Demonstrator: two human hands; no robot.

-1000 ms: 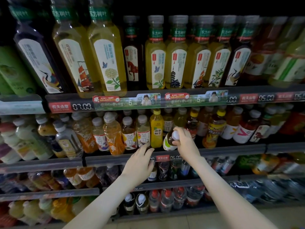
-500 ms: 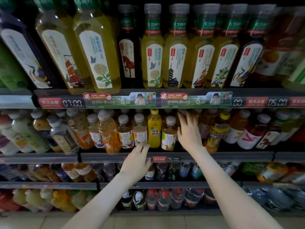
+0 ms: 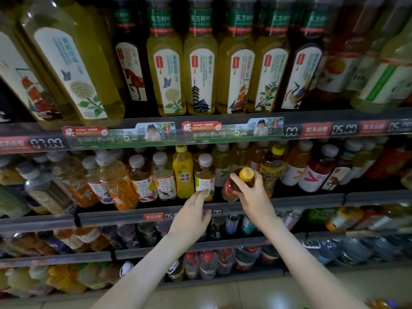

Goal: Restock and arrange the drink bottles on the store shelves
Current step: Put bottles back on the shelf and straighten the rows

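The dark tea bottle [image 3: 228, 189] has a yellow cap and a red label, and it leans with its cap tipped toward the camera at the front of the second shelf [image 3: 312, 198]. The right hand [image 3: 254, 195] grips it round the neck and shoulder, fingers curled under the cap. The left hand [image 3: 191, 219] is flat with its fingers straight, the tips touching the lower label of a white-capped tea bottle [image 3: 204, 177] just to the left of the held one. That shelf is packed with small bottles in rows. A yellow juice bottle [image 3: 183, 172] stands beside the white-capped one, and a yellow-capped dark bottle [image 3: 273, 170] stands on the far side of the right hand. The held bottle sits in the narrow gap between these neighbours, close to the shelf's front rail. Above, tall tea bottles [image 3: 200, 70] line the top shelf behind a price strip [image 3: 223, 131]. The lower shelves hold more bottles, too blurred to make out.
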